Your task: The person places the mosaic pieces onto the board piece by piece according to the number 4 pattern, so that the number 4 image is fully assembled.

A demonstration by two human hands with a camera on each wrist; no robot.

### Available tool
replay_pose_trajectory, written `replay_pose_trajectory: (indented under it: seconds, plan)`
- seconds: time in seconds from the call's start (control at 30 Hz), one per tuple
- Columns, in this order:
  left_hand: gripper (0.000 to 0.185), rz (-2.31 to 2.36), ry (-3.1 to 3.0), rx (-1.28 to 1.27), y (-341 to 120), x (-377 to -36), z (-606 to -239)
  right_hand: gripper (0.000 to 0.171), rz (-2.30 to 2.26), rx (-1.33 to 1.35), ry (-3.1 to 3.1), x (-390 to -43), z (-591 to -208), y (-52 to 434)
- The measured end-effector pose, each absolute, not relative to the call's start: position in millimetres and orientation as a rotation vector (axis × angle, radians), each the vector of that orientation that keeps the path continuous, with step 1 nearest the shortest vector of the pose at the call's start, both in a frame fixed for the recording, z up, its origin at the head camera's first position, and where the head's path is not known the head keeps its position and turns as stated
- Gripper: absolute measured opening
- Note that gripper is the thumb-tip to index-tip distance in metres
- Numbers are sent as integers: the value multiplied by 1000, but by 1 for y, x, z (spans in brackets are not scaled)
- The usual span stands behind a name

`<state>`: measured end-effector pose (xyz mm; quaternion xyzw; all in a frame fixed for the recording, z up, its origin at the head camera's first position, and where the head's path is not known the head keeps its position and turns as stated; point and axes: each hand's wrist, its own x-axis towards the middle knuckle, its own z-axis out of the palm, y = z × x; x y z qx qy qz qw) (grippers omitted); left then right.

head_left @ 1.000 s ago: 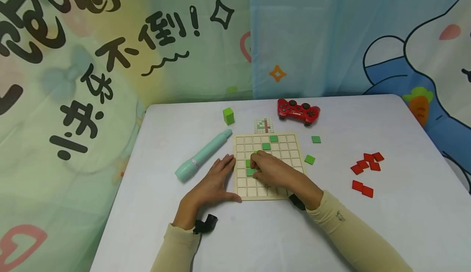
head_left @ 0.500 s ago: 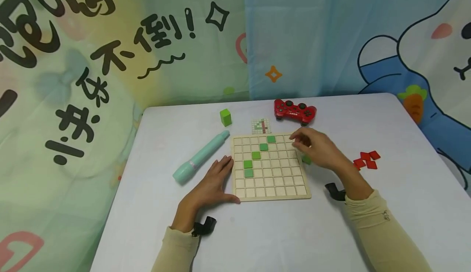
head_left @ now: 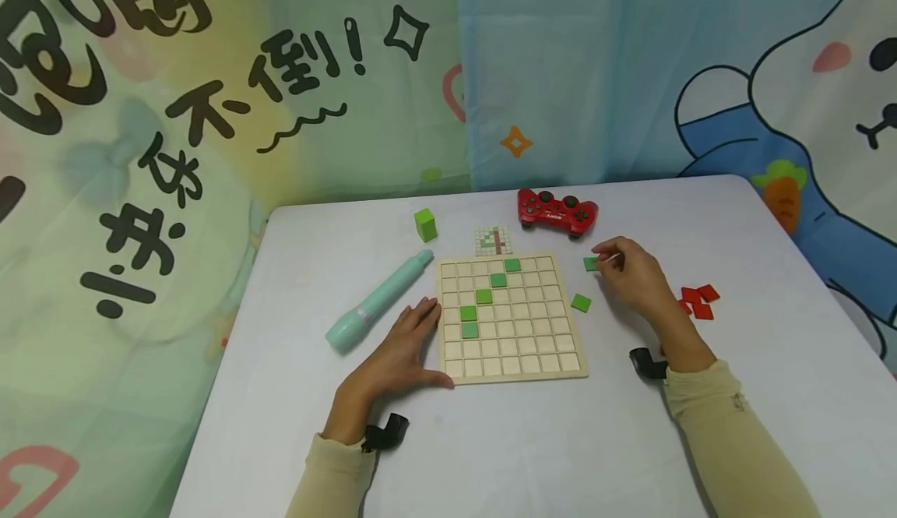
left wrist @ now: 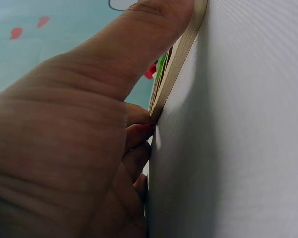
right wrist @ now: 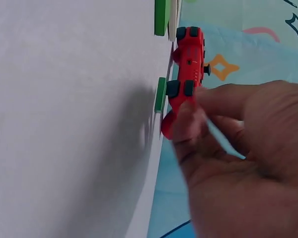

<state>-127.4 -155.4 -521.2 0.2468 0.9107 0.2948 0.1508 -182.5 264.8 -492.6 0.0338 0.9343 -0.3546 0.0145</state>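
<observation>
A wooden grid board [head_left: 522, 347] lies mid-table with several green tiles [head_left: 483, 296] set in a diagonal run. My left hand [head_left: 409, 343] rests flat on the table, thumb and fingers against the board's left edge [left wrist: 176, 64]. My right hand [head_left: 611, 262] is right of the board, its curled fingertips at a loose green tile [head_left: 591, 263] that lies flat on the table [right wrist: 160, 94]. A narrow gap shows between thumb and finger [right wrist: 188, 124], and nothing is held. A second loose green tile [head_left: 580, 303] lies nearer the board.
A red game controller [head_left: 557, 212] sits behind the right hand. Red tiles [head_left: 697, 302] lie to the right. A small pattern card [head_left: 493, 241], a green cube [head_left: 424, 224] and a teal pen-shaped object [head_left: 378, 300] are behind and left of the board.
My right hand left the board's lower left, crossed over it to the right, and reached the loose green tile near the controller. The left hand stayed put.
</observation>
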Motion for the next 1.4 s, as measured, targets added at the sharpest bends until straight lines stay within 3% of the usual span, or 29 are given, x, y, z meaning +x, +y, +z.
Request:
replay_pose_trajectory:
  seconds: [0.43, 0.7, 1.13, 1.4]
  plan:
    - [129, 847, 2614, 715, -154, -129, -523, 56, -1018, 188, 2864, -188, -507, 269]
    - [130, 840, 2607, 716, -152, -128, -522, 53, -1028, 238, 2855, -183, -508, 267]
    - [129, 851, 2619, 699, -155, -128, -519, 35, -1067, 153, 2824, -147, -503, 252]
    - [127, 874, 2606, 693, -152, -126, -518, 38, -967, 39, 2817, -135, -504, 251]
